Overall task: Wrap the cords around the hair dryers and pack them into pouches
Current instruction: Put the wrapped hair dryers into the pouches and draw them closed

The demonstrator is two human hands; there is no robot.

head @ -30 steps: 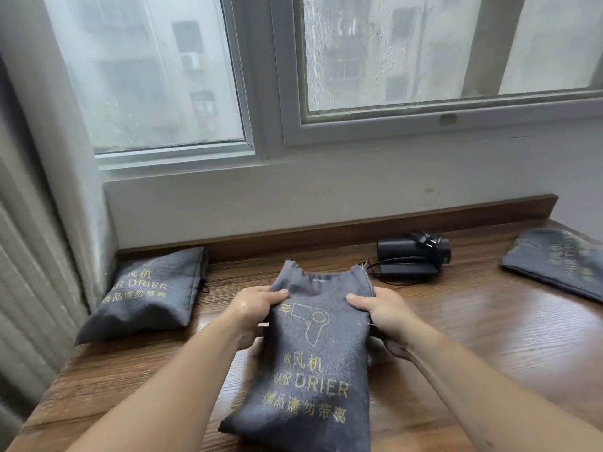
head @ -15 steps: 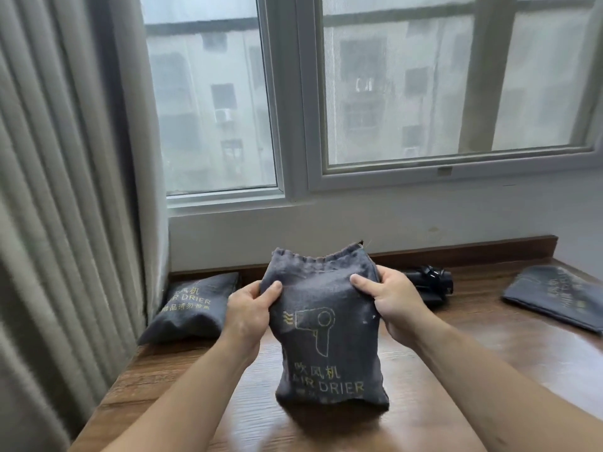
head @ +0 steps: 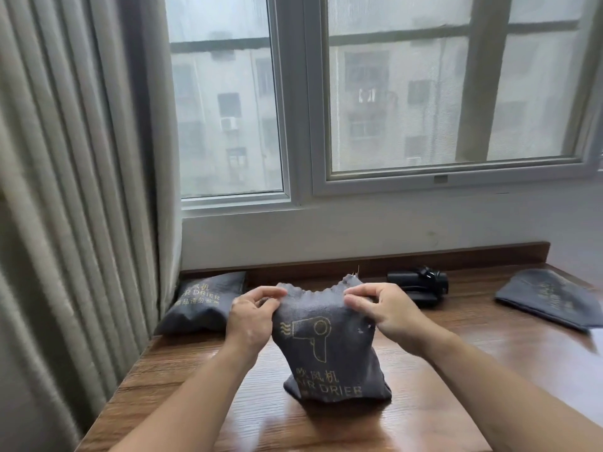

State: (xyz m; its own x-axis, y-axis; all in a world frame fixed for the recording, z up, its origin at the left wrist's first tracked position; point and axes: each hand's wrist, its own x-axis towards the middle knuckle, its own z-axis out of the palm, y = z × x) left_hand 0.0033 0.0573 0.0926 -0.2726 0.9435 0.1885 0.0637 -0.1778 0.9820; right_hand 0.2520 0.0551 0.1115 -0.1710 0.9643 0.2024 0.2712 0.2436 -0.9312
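Whereas half a second ago the grey pouch was gripped by its sides, it is now pinched at the gathered top hem. The left corner of the mouth is caught between the curled fingers and thumb of the left hand, and the right corner between those of the right hand. The pouch is stood upright and bulging on the wooden table, where a second ago it was laid sloping toward the viewer. Its mouth is drawn narrower than before. From it, a second filled pouch is seen at ten o'clock beside the curtain, a black hair dryer at one o'clock by the wall, and a flat pouch at two o'clock, all left where they were.
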